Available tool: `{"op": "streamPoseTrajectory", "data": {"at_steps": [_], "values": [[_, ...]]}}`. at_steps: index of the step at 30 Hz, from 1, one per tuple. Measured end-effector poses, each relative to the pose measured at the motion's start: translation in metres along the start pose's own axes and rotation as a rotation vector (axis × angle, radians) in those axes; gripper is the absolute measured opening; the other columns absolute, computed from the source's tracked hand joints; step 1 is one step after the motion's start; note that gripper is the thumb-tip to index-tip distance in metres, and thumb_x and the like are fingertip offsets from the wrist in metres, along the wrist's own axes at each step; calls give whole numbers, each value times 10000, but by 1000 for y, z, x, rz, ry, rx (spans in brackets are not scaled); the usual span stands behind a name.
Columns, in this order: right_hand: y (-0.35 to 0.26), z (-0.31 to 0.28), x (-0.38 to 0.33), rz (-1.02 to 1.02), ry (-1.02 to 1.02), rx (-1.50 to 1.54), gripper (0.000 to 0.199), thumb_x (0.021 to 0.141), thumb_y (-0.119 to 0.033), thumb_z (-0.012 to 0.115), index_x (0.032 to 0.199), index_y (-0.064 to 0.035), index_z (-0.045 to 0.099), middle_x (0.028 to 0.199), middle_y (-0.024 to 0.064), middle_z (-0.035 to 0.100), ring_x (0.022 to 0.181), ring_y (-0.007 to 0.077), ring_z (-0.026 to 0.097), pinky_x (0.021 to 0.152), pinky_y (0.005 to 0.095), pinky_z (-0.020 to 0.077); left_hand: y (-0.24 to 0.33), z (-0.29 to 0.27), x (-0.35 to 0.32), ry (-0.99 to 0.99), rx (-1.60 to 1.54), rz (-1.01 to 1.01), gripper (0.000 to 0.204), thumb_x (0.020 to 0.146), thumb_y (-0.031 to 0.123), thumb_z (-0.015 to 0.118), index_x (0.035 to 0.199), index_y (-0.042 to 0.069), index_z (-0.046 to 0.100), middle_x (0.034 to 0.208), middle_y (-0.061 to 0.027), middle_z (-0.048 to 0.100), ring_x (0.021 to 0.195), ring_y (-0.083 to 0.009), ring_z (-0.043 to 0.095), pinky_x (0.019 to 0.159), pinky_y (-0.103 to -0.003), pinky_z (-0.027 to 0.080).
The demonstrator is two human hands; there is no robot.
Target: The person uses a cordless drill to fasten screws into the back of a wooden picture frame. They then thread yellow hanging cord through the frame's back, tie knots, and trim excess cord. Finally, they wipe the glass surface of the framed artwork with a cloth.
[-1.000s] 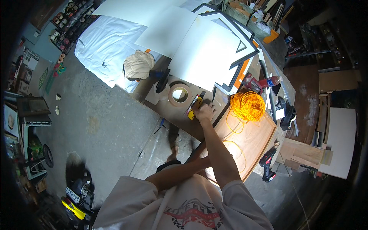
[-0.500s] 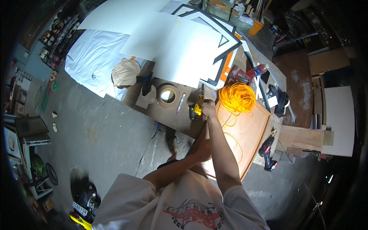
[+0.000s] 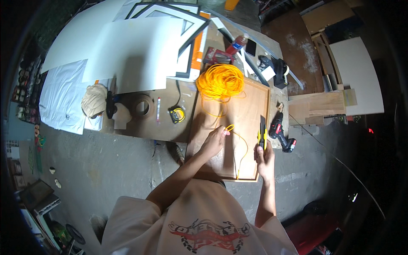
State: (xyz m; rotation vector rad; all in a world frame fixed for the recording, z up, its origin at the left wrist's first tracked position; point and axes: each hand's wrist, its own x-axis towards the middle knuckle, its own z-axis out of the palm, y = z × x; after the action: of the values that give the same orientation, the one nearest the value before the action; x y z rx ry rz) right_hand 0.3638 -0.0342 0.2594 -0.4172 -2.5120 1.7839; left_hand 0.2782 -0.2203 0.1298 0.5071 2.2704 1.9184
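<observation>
A framed brown wooden panel [image 3: 244,106] lies flat in front of me. At its far end sits a bundle of orange cord [image 3: 219,80], and a loose strand runs down the panel toward me. My left hand [image 3: 213,141] pinches a loop of that strand near the panel's middle. My right hand [image 3: 264,158] is at the panel's right edge, closed around a yellow and black utility knife [image 3: 262,132] that points away from me.
A yellow tape measure [image 3: 177,114] and a marker [image 3: 158,108] lie on the brown board to the left. A red and black cordless drill [image 3: 281,131] rests right of the panel. White sheets [image 3: 127,55] and black frames cover the far side. Wooden boards [image 3: 318,106] are stacked right.
My view has shifted toward the panel. My hands left the tape measure area and came onto the panel; the left now holds the cord strand, the right holds the knife.
</observation>
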Motion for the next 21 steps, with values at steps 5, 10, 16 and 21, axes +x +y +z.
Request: {"op": "streamPoseTrajectory", "data": {"at_steps": [5, 10, 16, 21], "values": [[4, -39, -18, -167, 101, -656, 369, 993, -227, 637, 1319, -71, 564, 776, 175, 593, 615, 277, 611, 556, 393, 494, 49, 9, 22, 21, 114, -1, 165, 1050, 163, 495, 974, 34, 565, 854, -194, 684, 813, -416, 677, 697, -491, 531], [6, -75, 0, -272, 6, -939, 519, 927, -369, 660, 1372, -119, 563, 938, 123, 589, 761, 327, 654, 617, 446, 533, 73, 28, 29, 63, 273, 33, 148, 1036, 163, 517, 965, 43, 566, 823, -206, 674, 768, -432, 665, 638, -512, 514], [18, -110, 33, -433, -70, -957, 432, 928, -341, 674, 1274, -88, 624, 902, 114, 576, 772, 294, 653, 634, 408, 524, 87, 56, 31, 96, 419, 88, 148, 1009, 147, 560, 921, 29, 572, 767, -224, 614, 728, -421, 635, 624, -499, 490], [24, -125, 53, -488, -115, -937, 426, 904, -340, 693, 1238, -82, 635, 901, 114, 570, 783, 295, 650, 624, 412, 519, 96, 74, 29, 68, 542, 9, 171, 1007, 174, 569, 924, 25, 587, 784, -210, 629, 730, -402, 640, 635, -486, 495]]}}
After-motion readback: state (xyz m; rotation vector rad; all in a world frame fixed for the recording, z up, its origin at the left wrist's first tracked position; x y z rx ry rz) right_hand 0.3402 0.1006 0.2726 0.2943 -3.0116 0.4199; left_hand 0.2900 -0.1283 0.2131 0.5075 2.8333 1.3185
